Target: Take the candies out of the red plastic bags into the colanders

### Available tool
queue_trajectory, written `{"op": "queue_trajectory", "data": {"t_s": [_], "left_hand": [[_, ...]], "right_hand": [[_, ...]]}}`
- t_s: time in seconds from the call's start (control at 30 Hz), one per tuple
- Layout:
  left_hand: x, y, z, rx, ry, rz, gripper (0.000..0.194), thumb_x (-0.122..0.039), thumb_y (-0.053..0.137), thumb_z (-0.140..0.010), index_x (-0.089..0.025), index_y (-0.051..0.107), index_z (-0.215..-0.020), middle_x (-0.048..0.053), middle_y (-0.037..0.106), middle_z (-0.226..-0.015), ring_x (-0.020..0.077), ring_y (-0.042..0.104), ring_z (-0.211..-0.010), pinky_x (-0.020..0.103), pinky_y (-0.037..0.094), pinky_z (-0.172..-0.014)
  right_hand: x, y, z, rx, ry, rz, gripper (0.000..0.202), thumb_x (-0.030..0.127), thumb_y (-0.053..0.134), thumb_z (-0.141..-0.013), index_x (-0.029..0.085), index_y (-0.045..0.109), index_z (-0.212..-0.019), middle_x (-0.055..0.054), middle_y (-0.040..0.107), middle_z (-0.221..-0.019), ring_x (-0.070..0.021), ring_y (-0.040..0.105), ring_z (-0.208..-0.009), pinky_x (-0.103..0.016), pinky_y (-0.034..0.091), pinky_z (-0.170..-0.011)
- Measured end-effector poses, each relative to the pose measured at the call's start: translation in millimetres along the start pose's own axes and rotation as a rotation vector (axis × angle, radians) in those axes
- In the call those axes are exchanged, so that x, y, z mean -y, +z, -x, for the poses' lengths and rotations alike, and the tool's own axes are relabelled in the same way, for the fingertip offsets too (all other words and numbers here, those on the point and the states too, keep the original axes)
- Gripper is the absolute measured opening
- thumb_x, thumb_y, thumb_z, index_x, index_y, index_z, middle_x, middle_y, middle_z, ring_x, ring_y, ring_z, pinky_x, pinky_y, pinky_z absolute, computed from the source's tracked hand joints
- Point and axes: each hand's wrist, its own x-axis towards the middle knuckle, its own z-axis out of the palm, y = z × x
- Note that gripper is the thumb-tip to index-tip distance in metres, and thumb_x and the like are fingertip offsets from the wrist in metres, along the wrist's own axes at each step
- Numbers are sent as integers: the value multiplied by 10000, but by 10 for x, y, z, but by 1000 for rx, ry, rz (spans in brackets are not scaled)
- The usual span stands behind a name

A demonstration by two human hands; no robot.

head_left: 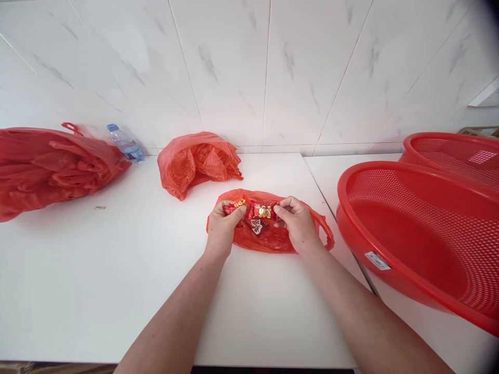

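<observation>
Between my hands, over a red plastic bag [268,244] lying on the white table, are small red-and-gold wrapped candies. My left hand [223,226] is closed on a red candy [240,202] with yellow lettering, pinched under the thumb. In my right hand [298,223] the thumb and fingers grip the end of another red candy [262,210] with a gold design. The two wrappers meet or overlap in the middle. Below them, a dark packet with a pale label [257,226] lies on or in the bag. The bag's handle loop spreads out to the right of my right hand.
A crumpled red bag [198,161] sits near the tiled wall. At the far left lies a large stuffed red bag [54,171], with a plastic bottle [127,144] leaning beside it. Two red perforated baskets stand at the right, the nearer basket [390,249] beside my right forearm.
</observation>
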Motion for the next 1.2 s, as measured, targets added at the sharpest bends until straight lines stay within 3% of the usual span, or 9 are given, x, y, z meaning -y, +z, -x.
{"op": "queue_trajectory", "data": {"t_s": [0.47, 0.93, 1.2], "left_hand": [[-8, 18, 20, 17, -18, -31, 243, -313, 716, -672, -202, 524, -771, -51, 567, -631, 95, 541, -559, 206, 435, -542], [7, 1, 20, -24, 120, -167, 253, -290, 697, -679, -202, 460, -688, -57, 539, -614, 96, 512, -561, 209, 424, -535], [20, 43, 60, 26, 118, -174, 265, -308, 703, -672, -207, 458, -686, -65, 515, -601, 85, 485, -530, 205, 422, -532]], "right_hand": [[-8, 24, 19, 39, -28, 69, 188, 368, 647, -739, 222, 529, -731, 16, 587, -727, -151, 563, -681, -301, 518, -624], [68, 29, 70, 153, -69, 159, 201, 415, 589, -802, 216, 609, -818, 5, 607, -803, -148, 552, -757, -268, 468, -666], [-1, 13, 43, 69, -150, 256, 197, 376, 560, -809, 209, 565, -704, 21, 573, -693, -139, 507, -661, -268, 414, -623]]}}
